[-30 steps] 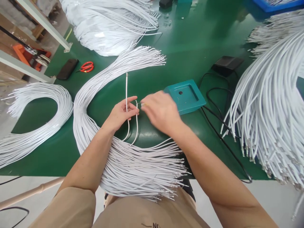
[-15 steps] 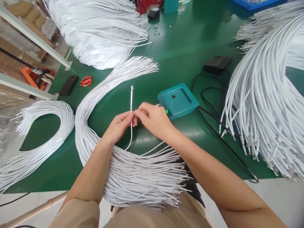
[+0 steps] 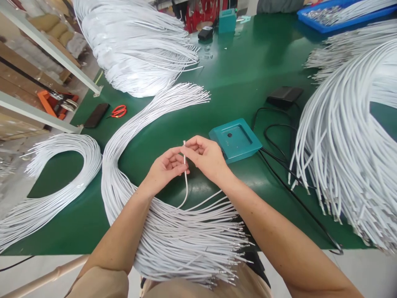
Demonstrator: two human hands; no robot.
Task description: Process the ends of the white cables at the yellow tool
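Observation:
Between my hands a single white cable (image 3: pixel 186 182) stands roughly upright, with a small metallic tip at its top. My left hand (image 3: pixel 169 165) pinches it between thumb and fingers below the tip. My right hand (image 3: pixel 204 157) closes its thumb and fingertips on the cable near its upper end. Lower down, the cable bends left toward a large bundle of white cables (image 3: pixel 182 231), which lies across the table's front edge under my forearms. Just beyond my right hand sits a teal device (image 3: pixel 237 138) with a recessed top, its near left corner partly hidden by the hand.
On the green table (image 3: pixel 242 74) lie a coiled cable bundle (image 3: pixel 89 157) at left, a big cable pile (image 3: pixel 139 45) behind and another cable heap (image 3: pixel 338 136) at right. Red scissors (image 3: pixel 119 111), a phone (image 3: pixel 96 115), a black pedal (image 3: pixel 284 96) with cords and a blue tray (image 3: pixel 322 28) are around.
My hands have shifted slightly right. The right hand has moved up to the cable's tip, and the cable's free end now stands lower above my left hand. The view has tilted up a little.

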